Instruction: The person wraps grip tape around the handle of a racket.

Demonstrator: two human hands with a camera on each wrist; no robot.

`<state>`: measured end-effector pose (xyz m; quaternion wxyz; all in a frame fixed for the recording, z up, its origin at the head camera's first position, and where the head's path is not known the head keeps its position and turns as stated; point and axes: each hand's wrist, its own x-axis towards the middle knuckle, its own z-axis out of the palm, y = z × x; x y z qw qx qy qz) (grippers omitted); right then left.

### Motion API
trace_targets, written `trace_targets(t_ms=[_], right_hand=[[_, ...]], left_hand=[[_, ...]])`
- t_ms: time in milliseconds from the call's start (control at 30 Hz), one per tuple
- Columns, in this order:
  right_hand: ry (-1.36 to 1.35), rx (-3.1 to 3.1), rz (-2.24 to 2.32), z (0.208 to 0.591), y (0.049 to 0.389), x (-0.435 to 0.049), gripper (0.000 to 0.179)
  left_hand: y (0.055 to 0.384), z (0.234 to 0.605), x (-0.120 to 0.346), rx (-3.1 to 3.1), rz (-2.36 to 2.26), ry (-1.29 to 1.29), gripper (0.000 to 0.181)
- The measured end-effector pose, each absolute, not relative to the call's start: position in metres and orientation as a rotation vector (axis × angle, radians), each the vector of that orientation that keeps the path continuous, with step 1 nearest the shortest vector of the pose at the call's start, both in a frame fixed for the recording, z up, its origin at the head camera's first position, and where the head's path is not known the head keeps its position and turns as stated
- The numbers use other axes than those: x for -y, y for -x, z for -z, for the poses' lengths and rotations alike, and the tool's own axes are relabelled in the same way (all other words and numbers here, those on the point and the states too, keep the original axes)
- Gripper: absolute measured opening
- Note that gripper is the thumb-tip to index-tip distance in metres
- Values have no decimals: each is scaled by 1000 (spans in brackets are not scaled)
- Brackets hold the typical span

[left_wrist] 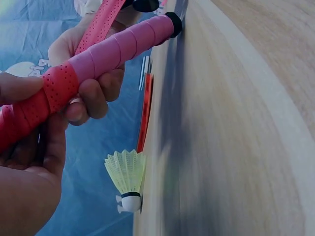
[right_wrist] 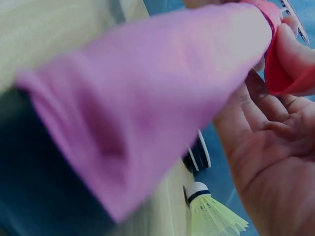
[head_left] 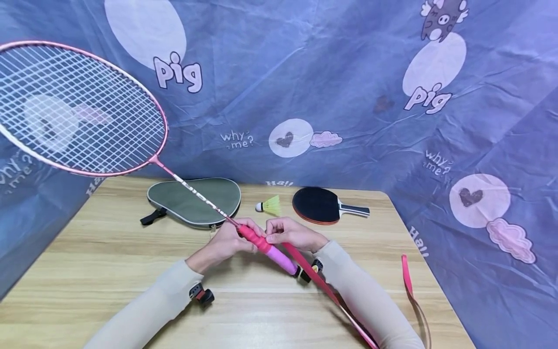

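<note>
A pink badminton racket (head_left: 159, 162) is held up at a slant over the table, its strung head at the upper left. Red perforated grip tape (left_wrist: 61, 88) is wound around the upper handle, over a purple-pink grip (head_left: 281, 259) that shows down to the black butt cap (left_wrist: 174, 24). My left hand (head_left: 228, 241) grips the red-wrapped part, thumb on the tape in the left wrist view. My right hand (head_left: 294, 233) pinches the tape close beside the handle. From there the loose tape (head_left: 316, 278) trails down past the right forearm.
At the back of the table (head_left: 109, 232) lie a green paddle case (head_left: 192, 201), a yellow shuttlecock (head_left: 269, 205) and a black table tennis paddle (head_left: 318, 203). A pink strip with a pale backing (head_left: 407, 276) lies at the right. Blue printed cloth (head_left: 348, 87) hangs behind.
</note>
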<state>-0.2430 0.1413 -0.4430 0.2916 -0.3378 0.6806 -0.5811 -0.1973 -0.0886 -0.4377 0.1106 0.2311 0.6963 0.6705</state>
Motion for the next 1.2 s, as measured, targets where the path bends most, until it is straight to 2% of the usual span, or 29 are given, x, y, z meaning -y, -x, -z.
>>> trace_targets(t_ms=[400, 567, 800, 1200], right_hand=[[733, -1949, 1672, 439, 243, -140, 10], [744, -1925, 1743, 443, 243, -137, 9], [722, -2014, 1766, 444, 237, -132, 8], [768, -2094, 1617, 440, 239, -137, 10]], left_hand=[[197, 437, 81, -2201, -1933, -531, 62], [196, 438, 75, -2260, -1961, -379, 51], [195, 436, 72, -2456, -1901, -236, 22], [194, 441, 72, -2421, -1930, -239, 24]])
